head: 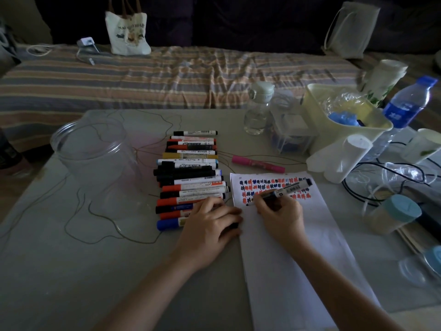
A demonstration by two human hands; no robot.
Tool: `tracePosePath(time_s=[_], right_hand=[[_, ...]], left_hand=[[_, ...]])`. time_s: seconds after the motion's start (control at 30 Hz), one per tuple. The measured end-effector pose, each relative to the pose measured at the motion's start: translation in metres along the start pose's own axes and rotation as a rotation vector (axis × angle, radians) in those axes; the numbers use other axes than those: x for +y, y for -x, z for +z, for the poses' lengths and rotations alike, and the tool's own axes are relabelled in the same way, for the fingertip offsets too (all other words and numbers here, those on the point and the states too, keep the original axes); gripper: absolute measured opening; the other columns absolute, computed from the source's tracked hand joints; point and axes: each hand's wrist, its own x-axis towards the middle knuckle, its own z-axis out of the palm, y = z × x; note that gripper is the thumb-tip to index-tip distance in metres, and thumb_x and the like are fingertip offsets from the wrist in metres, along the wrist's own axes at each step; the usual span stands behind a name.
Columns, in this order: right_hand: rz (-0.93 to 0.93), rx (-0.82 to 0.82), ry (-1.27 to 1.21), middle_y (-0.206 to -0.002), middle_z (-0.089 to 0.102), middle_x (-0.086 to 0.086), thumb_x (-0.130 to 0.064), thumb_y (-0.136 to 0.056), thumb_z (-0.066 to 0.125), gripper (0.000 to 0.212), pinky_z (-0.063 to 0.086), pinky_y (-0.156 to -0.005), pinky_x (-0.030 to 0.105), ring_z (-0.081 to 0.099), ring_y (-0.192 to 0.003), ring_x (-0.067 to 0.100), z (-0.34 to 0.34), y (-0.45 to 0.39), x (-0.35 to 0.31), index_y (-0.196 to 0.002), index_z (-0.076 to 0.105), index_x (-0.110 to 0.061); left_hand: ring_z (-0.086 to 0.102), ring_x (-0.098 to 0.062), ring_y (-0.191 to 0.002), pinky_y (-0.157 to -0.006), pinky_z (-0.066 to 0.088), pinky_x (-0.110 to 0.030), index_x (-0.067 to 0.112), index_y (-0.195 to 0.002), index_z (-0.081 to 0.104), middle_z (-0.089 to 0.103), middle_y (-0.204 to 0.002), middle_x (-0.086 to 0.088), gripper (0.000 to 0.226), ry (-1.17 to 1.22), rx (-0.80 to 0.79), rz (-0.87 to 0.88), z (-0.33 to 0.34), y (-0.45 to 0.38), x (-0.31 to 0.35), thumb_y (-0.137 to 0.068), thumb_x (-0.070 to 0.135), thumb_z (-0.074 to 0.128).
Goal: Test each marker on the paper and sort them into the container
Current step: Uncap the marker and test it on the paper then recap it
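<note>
Gripping marker [284, 191], right hand [279, 211] fingers write on paper [298, 247]; left hand [210, 225] fingers relaxed; label "MARKER".

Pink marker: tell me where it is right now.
In the head view the pink marker lies by itself on the table, right of the row of markers, just beyond the paper's top edge and in front of the cream bin.

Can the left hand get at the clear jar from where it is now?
Probably yes. The left hand rests at the near end of the marker row, and the clear jar stands just beyond it on bare table, with only thin wire between.
</note>
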Motion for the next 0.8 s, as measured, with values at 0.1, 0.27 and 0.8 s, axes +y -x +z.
tracePosePath(time_s=[0.1, 0.27, 0.8], right_hand=[[0.088, -0.057, -0.105, -0.057, 0.066, 0.0, -0.027, -0.084, 0.074, 0.021, 0.043, -0.052, 0.028, 0.055, -0.049, 0.007, -0.01, -0.002, -0.016, -0.066, 0.072, -0.016], [0.024, -0.107, -0.155, -0.06, 0.068, 0.0, -0.026, -0.085, 0.072, 0.012, 0.043, -0.047, 0.02, 0.055, -0.049, 0.006, -0.032, 0.007, -0.048, -0.076, 0.072, -0.019], [0.303, -0.124, -0.681, -0.076, 0.07, 0.012, -0.023, -0.091, 0.062, 0.023, 0.052, -0.066, 0.032, 0.064, -0.072, 0.019, -0.04, 0.052, -0.069, -0.089, 0.071, -0.002]], left_hand=[[0.041, -0.011, -0.121, -0.1, 0.04, -0.034, 0.028, -0.107, 0.071, 0.053, -0.129, 0.012, 0.033, 0.11, -0.016, -0.058, -0.007, -0.004, 0.004, -0.089, 0.047, 0.05], [0.054, -0.013, -0.098, -0.084, 0.05, -0.021, 0.017, -0.105, 0.072, 0.052, -0.1, 0.005, 0.035, 0.355, 0.19, -0.24, -0.04, -0.021, 0.026, -0.084, 0.043, 0.061], [0.069, -0.005, -0.077, -0.067, 0.053, -0.017, 0.012, -0.109, 0.067, 0.074, -0.085, 0.004, 0.017, 1.038, 0.187, -0.798, -0.059, -0.005, 0.063, -0.096, 0.017, 0.057]])
